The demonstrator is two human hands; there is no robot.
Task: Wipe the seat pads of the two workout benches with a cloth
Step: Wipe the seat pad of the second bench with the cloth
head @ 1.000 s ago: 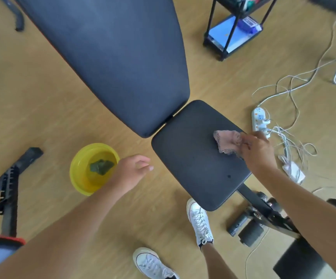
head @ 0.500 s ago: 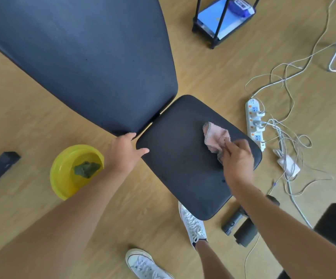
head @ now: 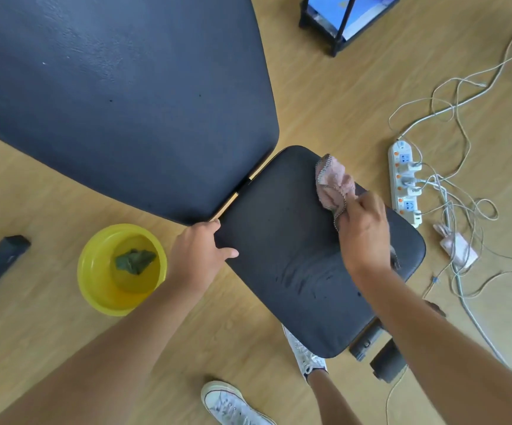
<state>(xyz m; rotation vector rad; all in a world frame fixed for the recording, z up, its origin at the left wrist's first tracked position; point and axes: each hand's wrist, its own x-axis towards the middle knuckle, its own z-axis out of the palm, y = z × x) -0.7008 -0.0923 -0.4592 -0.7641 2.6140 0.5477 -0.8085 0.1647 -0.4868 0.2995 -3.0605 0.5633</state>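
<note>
as my left fingers [head: 212,225] grip the black padded seat's [head: 291,271] edge, right fingers [head: 363,205] clench a pink cloth [head: 334,183] at its far rim.

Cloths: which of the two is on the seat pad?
The pink cloth, gripped by the right hand on the seat pad; the dark green cloth lies in the yellow basin on the floor.

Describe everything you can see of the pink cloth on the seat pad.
The pink cloth is small and soft, fluffy like terry, with a darker stitched hem along its edges. It is bunched and crumpled, not spread flat. It lies on the far right part of the black seat pad, close to that edge. The right hand pinches its near end against the pad.
</note>
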